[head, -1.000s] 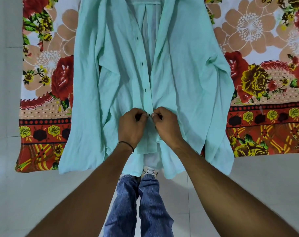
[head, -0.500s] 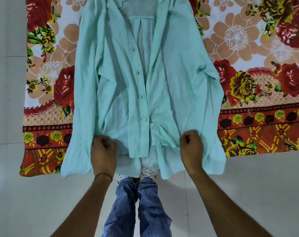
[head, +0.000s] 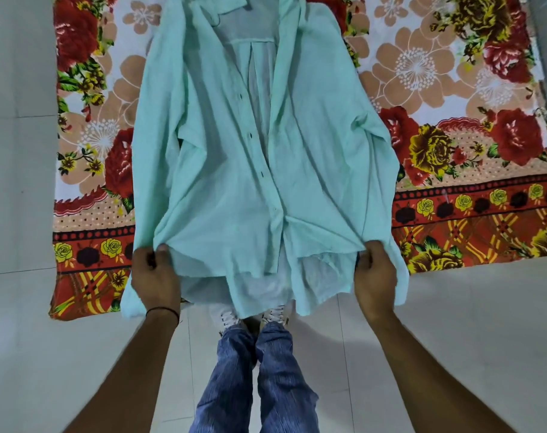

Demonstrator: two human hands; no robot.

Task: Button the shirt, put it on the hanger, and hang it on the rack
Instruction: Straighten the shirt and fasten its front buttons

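6 o'clock: two legs [head: 253, 379], two white shoes [head: 225, 318] on floor [head: 453, 307].
8 o'clock: left hand [head: 155, 276], fingers curled, pinching hem of shirt [head: 222, 170].
4 o'clock: right hand [head: 375, 273], fingers curled, gripping hem opposite.
Centre to 12 o'clock: one shirt, flat on one floral sheet [head: 453, 89]; hem stretched taut; front closed low only, gaping above.
Step, judged: buttoning, with pull to straighten cloth. Next move: release hem, align edges at next buttonhole up. No hanger, no rack in view.
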